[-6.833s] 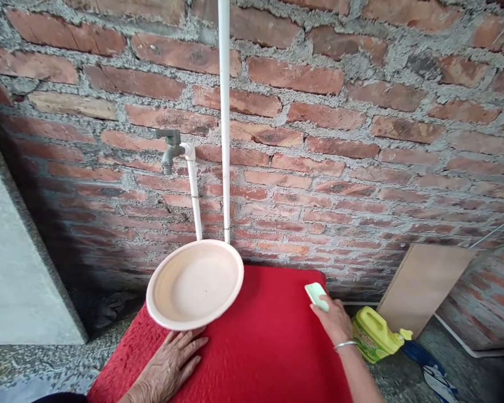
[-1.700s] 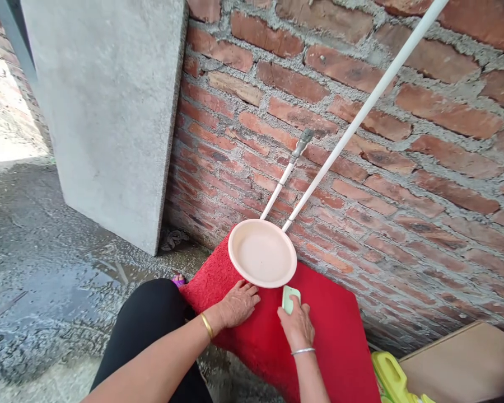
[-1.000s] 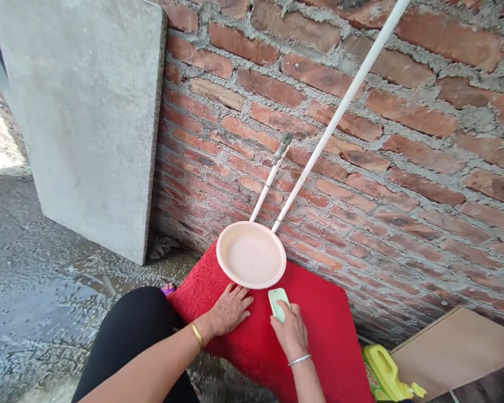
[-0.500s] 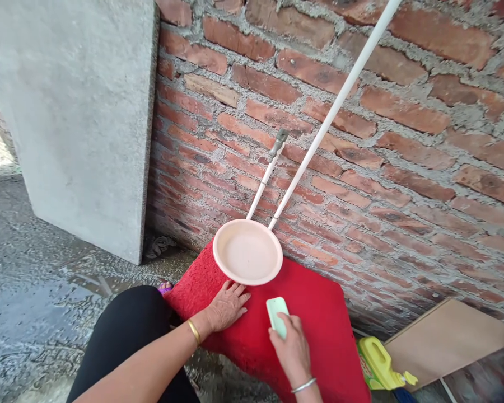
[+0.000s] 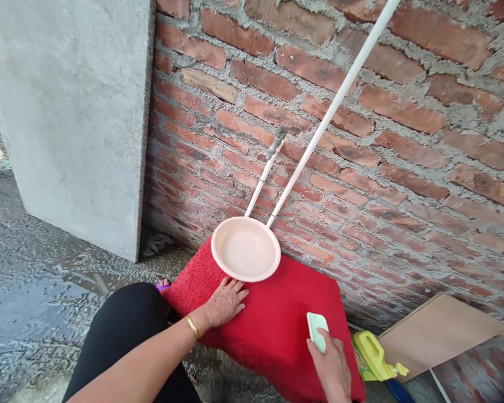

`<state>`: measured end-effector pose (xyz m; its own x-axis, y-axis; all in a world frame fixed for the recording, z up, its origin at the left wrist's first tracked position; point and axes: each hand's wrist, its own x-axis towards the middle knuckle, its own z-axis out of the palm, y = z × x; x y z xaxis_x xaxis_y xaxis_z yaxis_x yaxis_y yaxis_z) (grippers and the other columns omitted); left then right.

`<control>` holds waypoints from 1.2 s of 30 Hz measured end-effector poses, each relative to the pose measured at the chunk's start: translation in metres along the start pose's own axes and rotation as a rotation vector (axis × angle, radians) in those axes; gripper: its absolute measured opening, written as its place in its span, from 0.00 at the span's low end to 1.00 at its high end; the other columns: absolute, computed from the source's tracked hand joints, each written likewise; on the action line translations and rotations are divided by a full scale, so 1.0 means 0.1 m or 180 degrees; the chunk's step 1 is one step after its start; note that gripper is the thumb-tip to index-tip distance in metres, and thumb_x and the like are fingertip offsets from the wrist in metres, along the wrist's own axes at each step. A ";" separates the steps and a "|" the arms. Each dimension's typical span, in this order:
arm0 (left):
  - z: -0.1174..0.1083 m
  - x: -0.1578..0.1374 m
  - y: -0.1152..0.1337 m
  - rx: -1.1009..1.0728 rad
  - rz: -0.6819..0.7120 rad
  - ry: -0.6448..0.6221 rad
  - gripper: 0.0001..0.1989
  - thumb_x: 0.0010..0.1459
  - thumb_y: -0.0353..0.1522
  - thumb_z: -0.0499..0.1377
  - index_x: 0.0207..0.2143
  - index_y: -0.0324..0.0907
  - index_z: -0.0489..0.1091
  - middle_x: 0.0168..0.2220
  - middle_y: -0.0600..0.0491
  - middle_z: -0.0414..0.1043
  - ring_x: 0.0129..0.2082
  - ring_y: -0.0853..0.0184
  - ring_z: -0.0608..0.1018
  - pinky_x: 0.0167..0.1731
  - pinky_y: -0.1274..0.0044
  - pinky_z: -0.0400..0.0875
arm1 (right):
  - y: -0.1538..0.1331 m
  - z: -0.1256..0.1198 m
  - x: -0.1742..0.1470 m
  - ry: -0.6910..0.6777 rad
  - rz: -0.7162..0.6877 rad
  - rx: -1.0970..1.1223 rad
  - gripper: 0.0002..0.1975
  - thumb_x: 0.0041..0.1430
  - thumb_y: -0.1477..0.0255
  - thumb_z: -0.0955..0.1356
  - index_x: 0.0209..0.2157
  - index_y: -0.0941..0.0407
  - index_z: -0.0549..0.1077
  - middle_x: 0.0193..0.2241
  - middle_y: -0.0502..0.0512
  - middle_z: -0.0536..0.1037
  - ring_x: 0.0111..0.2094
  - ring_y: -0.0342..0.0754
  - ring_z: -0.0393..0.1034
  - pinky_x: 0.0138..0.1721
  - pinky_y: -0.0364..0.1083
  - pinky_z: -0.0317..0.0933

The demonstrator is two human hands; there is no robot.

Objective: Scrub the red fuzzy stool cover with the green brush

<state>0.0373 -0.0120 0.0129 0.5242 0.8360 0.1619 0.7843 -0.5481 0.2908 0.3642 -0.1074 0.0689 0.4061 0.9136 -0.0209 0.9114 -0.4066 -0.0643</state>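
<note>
A red cloth with a fuzzy pile at its left side covers a low surface in front of me. My left hand lies flat on it, fingers spread, just below the rim of a pale pink basin. In my right hand is a mint-green scrub brush, pressed against the cloth's right part. Its back faces up with a small hole near the far end; the underside is hidden.
Behind the cloth rises a brick wall with white pipes and a grey tap fitting. A concrete slab leans at left over wet ground. At right stand a yellow detergent jug and a tan board.
My right hand has slid the brush to the right and slightly nearer me across the cloth. The left hand stays in place, and the view has shifted slightly.
</note>
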 end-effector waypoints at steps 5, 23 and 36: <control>-0.01 -0.01 0.00 0.0100 -0.0011 -0.0008 0.20 0.66 0.40 0.55 0.58 0.48 0.68 0.59 0.45 0.67 0.59 0.53 0.67 0.60 0.58 0.56 | -0.62 0.14 -0.38 -0.0146 -0.1048 0.0609 0.18 0.59 0.67 0.65 0.52 0.47 0.72 0.47 0.54 0.72 0.49 0.49 0.71 0.49 0.43 0.62; 0.03 -0.01 -0.01 0.0124 0.0032 0.0084 0.19 0.66 0.39 0.54 0.57 0.47 0.69 0.58 0.44 0.67 0.58 0.52 0.67 0.59 0.56 0.56 | -0.31 0.26 -0.49 0.0025 -0.0847 0.0394 0.18 0.59 0.65 0.67 0.51 0.47 0.73 0.46 0.53 0.73 0.47 0.49 0.73 0.45 0.42 0.65; 0.01 -0.01 -0.01 0.0163 0.0066 0.0106 0.19 0.66 0.39 0.55 0.57 0.47 0.69 0.58 0.45 0.67 0.58 0.53 0.68 0.58 0.58 0.57 | 0.26 0.14 -0.43 0.0156 -0.0367 0.0078 0.20 0.60 0.62 0.64 0.53 0.50 0.72 0.45 0.57 0.73 0.46 0.53 0.73 0.44 0.46 0.66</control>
<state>0.0366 -0.0125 0.0115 0.5300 0.8243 0.1989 0.7897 -0.5653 0.2385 0.3694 -0.1569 0.0542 0.3019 0.9526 0.0368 0.9506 -0.2978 -0.0879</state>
